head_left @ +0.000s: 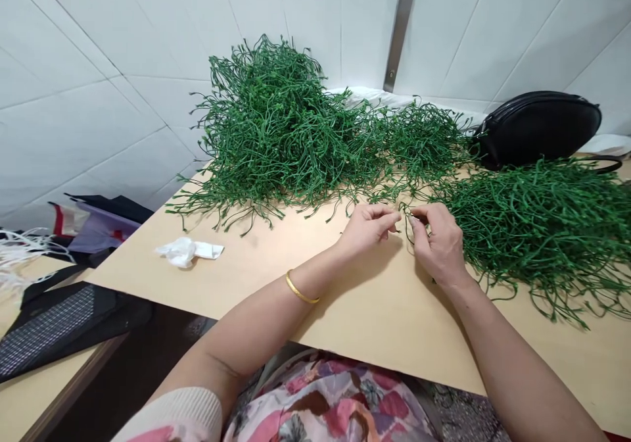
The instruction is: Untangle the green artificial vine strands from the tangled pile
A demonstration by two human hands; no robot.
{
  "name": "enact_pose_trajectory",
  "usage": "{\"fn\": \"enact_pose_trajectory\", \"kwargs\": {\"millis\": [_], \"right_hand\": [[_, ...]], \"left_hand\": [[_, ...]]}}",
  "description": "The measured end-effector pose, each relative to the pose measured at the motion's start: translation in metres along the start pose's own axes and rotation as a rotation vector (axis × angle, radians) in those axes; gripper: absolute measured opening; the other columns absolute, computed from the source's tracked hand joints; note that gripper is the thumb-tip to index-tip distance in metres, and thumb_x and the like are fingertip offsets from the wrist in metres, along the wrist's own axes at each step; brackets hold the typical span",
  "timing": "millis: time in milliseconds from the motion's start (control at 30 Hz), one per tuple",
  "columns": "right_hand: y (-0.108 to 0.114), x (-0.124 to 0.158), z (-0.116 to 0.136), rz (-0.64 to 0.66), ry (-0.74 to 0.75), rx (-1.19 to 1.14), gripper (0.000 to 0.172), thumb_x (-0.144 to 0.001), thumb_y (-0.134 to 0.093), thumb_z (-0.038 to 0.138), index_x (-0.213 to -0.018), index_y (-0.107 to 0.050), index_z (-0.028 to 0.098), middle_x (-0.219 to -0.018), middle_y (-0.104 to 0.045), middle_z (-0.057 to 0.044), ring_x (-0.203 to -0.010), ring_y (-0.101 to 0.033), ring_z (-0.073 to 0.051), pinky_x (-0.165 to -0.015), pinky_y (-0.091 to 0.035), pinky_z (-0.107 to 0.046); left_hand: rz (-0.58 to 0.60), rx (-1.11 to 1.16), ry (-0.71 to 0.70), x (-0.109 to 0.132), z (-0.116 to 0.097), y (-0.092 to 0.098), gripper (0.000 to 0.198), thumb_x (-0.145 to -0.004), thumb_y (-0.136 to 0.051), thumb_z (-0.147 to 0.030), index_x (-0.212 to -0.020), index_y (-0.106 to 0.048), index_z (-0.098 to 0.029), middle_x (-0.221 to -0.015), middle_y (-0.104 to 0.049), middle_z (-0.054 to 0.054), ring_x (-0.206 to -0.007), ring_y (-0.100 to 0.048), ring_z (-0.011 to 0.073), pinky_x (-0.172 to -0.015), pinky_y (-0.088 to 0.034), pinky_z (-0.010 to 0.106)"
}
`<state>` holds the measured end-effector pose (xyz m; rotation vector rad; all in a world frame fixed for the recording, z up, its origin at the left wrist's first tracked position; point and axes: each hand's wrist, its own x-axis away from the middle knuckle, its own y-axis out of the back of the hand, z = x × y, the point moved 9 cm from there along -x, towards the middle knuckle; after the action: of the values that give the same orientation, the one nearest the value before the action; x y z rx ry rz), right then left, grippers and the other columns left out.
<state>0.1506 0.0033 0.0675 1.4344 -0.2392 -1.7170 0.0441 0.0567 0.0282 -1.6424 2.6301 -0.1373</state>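
My left hand (373, 223), a yellow bangle on its wrist, is closed in a pinch over the table. A bit of green shows just under its fingertips. Close beside it, my right hand (438, 238) pinches a thin green cord (408, 228) between thumb and forefinger, with a small loop standing above the fingers. The cord's full length is partly hidden by the fingers. Behind both hands lies a big heap of green cords (286, 126) with small knotted-looking ends. Another pile of green cords (547, 225) sits right next to my right hand.
A smaller clump of green cords (424, 136) joins the big heap near the tiled wall (172, 27). A black bag (542, 126) stands at the back right. Crumpled white tissue (185, 251) lies on the table (236, 277) at left. Dark folded items (64, 323) rest on a lower surface.
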Motion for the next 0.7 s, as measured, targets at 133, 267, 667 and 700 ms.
{"fn": "enact_pose_trajectory", "kwargs": {"millis": [133, 267, 667, 700], "right_hand": [[-0.002, 0.001, 0.02, 0.037, 0.167, 0.068, 0.009, -0.083, -0.046, 0.014, -0.084, -0.055, 0.017, -0.082, -0.06, -0.007, -0.08, -0.054, -0.019, -0.073, -0.039, -0.032], [-0.005, 0.006, 0.044, 0.077, 0.368, 0.177, 0.015, -0.082, -0.045, 0.011, -0.089, -0.058, 0.016, -0.089, -0.062, -0.009, -0.084, -0.051, -0.02, -0.075, -0.037, -0.032], [-0.009, 0.005, 0.028, 0.059, 0.198, -0.067, 0.021, -0.083, -0.042, 0.01, -0.092, -0.059, 0.019, -0.087, -0.062, -0.008, -0.086, -0.057, -0.02, -0.075, -0.047, -0.033], [-0.01, 0.005, 0.028, 0.066, 0.19, -0.083, 0.021, -0.083, -0.041, 0.01, -0.091, -0.059, 0.019, -0.087, -0.062, -0.008, -0.085, -0.057, -0.02, -0.075, -0.048, -0.034]], "left_hand": [[-0.03, 0.163, 0.156, -0.004, 0.017, 0.006, 0.017, -0.071, -0.062, -0.026, -0.066, -0.061, -0.011, -0.055, -0.056, 0.001, -0.042, -0.042, 0.0032, -0.043, -0.029, 0.018], [-0.022, 0.299, 0.275, -0.006, 0.03, 0.005, 0.016, -0.068, -0.066, -0.023, -0.063, -0.058, -0.011, -0.051, -0.053, 0.0, -0.039, -0.041, 0.003, -0.039, -0.024, 0.018], [0.015, 0.419, 0.274, -0.01, 0.032, 0.003, 0.012, -0.069, -0.059, -0.007, -0.059, -0.053, -0.011, -0.05, -0.048, -0.002, -0.04, -0.04, 0.0022, -0.042, -0.028, 0.017], [0.022, 0.416, 0.287, -0.01, 0.034, 0.002, 0.012, -0.07, -0.059, -0.009, -0.059, -0.053, -0.011, -0.05, -0.049, -0.001, -0.041, -0.041, 0.0026, -0.042, -0.029, 0.017]]}}
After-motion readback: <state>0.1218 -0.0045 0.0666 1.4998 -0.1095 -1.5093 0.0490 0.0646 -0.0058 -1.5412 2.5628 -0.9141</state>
